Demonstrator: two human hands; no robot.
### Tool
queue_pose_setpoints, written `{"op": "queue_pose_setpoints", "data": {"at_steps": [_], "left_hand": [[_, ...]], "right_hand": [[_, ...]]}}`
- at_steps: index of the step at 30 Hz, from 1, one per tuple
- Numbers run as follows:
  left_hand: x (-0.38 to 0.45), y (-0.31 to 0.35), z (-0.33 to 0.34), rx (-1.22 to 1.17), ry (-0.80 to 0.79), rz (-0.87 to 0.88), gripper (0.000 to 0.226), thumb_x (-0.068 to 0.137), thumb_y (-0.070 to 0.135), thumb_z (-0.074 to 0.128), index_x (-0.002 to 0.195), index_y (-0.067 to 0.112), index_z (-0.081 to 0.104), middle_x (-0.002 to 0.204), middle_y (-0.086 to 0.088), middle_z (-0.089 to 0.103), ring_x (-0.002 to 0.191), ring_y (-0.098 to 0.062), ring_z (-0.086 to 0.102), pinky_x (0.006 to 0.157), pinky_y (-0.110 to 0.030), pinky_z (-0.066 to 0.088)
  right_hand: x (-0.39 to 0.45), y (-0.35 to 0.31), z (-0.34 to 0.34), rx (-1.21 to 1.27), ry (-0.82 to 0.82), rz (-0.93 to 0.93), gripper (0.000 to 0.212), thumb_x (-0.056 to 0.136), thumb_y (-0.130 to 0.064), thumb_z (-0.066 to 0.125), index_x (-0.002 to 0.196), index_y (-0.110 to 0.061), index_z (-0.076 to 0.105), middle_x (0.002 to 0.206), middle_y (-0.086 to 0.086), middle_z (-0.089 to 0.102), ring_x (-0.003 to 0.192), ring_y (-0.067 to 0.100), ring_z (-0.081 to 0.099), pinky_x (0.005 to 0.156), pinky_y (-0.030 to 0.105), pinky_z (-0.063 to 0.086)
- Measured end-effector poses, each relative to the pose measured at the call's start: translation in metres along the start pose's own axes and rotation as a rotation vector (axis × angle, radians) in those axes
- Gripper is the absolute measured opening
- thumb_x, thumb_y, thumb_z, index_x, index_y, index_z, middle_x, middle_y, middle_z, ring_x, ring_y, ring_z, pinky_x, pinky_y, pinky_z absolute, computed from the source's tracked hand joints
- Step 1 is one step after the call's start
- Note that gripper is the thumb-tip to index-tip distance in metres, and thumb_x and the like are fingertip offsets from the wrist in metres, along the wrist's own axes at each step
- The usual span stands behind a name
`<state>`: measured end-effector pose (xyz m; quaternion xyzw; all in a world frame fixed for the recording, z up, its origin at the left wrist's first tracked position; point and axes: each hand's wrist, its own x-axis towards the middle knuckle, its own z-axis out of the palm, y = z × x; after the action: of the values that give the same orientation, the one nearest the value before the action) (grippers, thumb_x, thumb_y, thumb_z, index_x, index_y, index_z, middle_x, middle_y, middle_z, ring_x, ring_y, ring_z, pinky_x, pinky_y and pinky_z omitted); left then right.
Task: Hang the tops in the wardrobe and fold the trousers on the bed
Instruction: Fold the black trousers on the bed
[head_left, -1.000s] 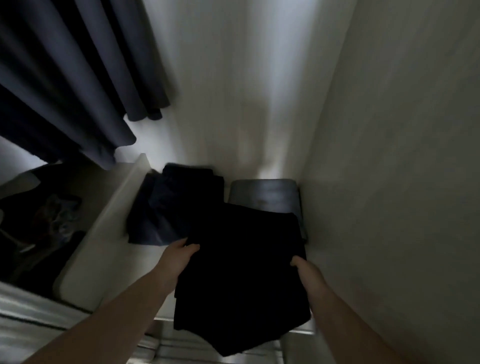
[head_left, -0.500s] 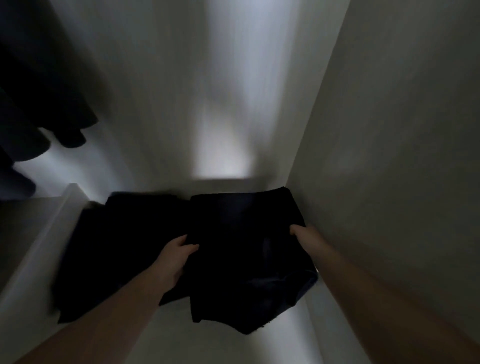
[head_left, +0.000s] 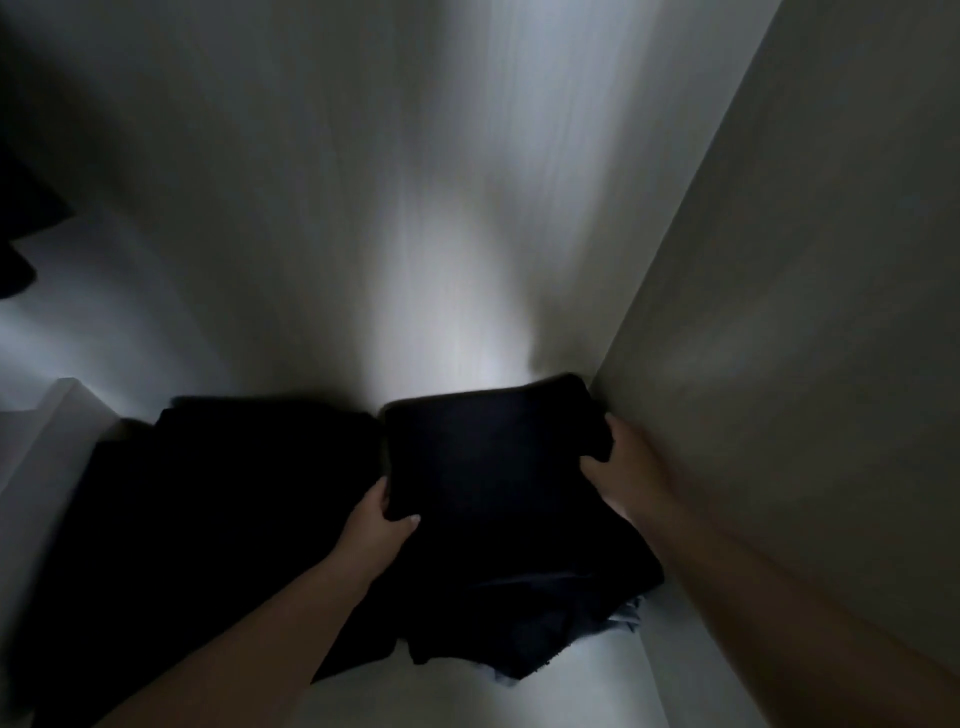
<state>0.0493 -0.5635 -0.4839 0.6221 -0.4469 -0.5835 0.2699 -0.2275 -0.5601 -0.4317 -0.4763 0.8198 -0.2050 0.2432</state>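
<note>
Both hands (head_left: 498, 493) clutching folded black trousers (head_left: 493, 467) (dim, creaseless) on wardrobe shelf (head_left: 519, 696).

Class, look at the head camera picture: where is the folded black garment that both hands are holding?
In the head view the folded black garment lies right of centre, against the right side wall, beside another dark pile on its left, gripped by the left hand and right hand.

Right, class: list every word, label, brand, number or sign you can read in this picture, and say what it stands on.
None can be read. The folded black garment that the left hand and right hand grip shows no label, nor does the dark folded pile beside it or the pale wardrobe side panel. The picture is dim and blurred.
</note>
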Motion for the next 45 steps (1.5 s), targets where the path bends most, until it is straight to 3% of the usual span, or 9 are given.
{"op": "queue_pose_setpoints", "data": {"at_steps": [4, 6, 9, 17, 22, 29, 35, 40, 45], "left_hand": [[0.013, 0.006, 0.019, 0.657, 0.141, 0.341, 0.087, 0.087, 0.024, 0.067, 0.152, 0.011, 0.011, 0.158, -0.012, 0.012, 0.146, -0.025, 0.012, 0.118, -0.03, 0.014], [0.025, 0.011, 0.026, 0.922, 0.143, 0.504, 0.089, 0.089, 0.039, 0.061, 0.153, 0.014, 0.005, 0.161, -0.009, 0.0, 0.148, -0.024, -0.002, 0.119, -0.034, 0.005], [0.046, 0.014, 0.031, 1.182, 0.157, 0.54, 0.096, 0.086, 0.06, 0.051, 0.153, 0.017, -0.003, 0.16, -0.009, -0.01, 0.147, -0.026, -0.013, 0.119, -0.042, -0.001], [0.082, -0.023, 0.03, 1.103, 0.167, 0.453, 0.104, 0.079, 0.077, 0.038, 0.153, 0.016, -0.004, 0.16, -0.008, -0.012, 0.146, -0.02, -0.017, 0.119, -0.041, 0.0], [0.097, -0.031, 0.037, 1.088, 0.19, 0.48, 0.102, 0.077, 0.08, 0.012, 0.153, 0.012, 0.005, 0.16, -0.012, -0.006, 0.147, -0.023, -0.012, 0.12, -0.038, 0.002], [0.101, -0.022, 0.039, 1.245, 0.132, 0.34, 0.097, 0.082, 0.079, 0.016, 0.153, 0.014, -0.002, 0.16, -0.012, -0.011, 0.147, -0.026, -0.015, 0.12, -0.044, 0.001], [0.048, -0.016, 0.053, 1.094, 0.147, 0.241, 0.084, 0.089, 0.064, 0.04, 0.153, 0.02, 0.009, 0.161, -0.005, -0.006, 0.148, -0.021, -0.011, 0.119, -0.046, 0.003], [-0.01, -0.051, 0.062, 0.972, 0.202, 0.336, 0.093, 0.078, 0.08, 0.006, 0.146, 0.025, 0.038, 0.16, -0.003, 0.017, 0.144, -0.012, -0.008, 0.117, -0.046, 0.009], [-0.006, -0.059, 0.07, 0.969, 0.21, 0.399, 0.089, 0.089, 0.069, 0.002, 0.137, 0.013, 0.052, 0.15, -0.016, 0.036, 0.143, -0.031, 0.02, 0.109, -0.06, 0.026]], "right_hand": [[0.005, -0.005, 0.019, -0.55, -0.011, -0.258, 0.074, 0.088, -0.043, 0.05, 0.151, -0.018, 0.02, 0.159, 0.008, 0.01, 0.145, 0.025, 0.011, 0.115, 0.037, 0.016], [0.009, -0.003, 0.031, -0.641, -0.068, -0.343, 0.076, 0.09, -0.047, 0.047, 0.152, -0.017, 0.014, 0.16, 0.007, -0.003, 0.147, 0.022, -0.002, 0.117, 0.04, 0.009], [0.022, 0.004, 0.042, -0.702, -0.078, -0.446, 0.081, 0.089, -0.052, 0.047, 0.152, -0.014, 0.011, 0.16, 0.008, -0.009, 0.147, 0.022, -0.011, 0.118, 0.041, 0.002], [0.046, 0.044, 0.081, -0.508, 0.01, -0.318, 0.09, 0.09, -0.066, 0.03, 0.151, -0.01, -0.005, 0.159, 0.007, -0.012, 0.147, 0.019, -0.001, 0.118, 0.03, 0.002], [0.059, 0.058, 0.102, -0.406, 0.077, -0.35, 0.088, 0.091, -0.056, 0.044, 0.15, -0.004, 0.007, 0.16, 0.013, 0.001, 0.147, 0.025, 0.009, 0.116, 0.028, 0.006], [0.065, 0.045, 0.092, -0.508, -0.092, -0.277, 0.089, 0.092, -0.06, 0.035, 0.15, -0.006, -0.005, 0.159, 0.012, -0.009, 0.147, 0.022, -0.002, 0.118, 0.03, 0.001], [-0.006, 0.04, 0.064, -0.601, -0.147, -0.255, 0.075, 0.092, -0.054, 0.039, 0.152, -0.014, 0.015, 0.16, 0.011, 0.0, 0.147, 0.024, 0.005, 0.118, 0.039, 0.01], [-0.05, 0.061, 0.058, -0.569, 0.008, -0.277, 0.057, 0.089, -0.044, 0.056, 0.134, -0.009, 0.053, 0.146, 0.018, 0.042, 0.132, 0.03, 0.045, 0.105, 0.043, 0.041], [-0.056, 0.065, 0.07, -0.538, 0.044, -0.269, 0.058, 0.088, -0.043, 0.032, 0.132, -0.014, 0.057, 0.14, 0.015, 0.05, 0.126, 0.028, 0.052, 0.097, 0.043, 0.048]]}}
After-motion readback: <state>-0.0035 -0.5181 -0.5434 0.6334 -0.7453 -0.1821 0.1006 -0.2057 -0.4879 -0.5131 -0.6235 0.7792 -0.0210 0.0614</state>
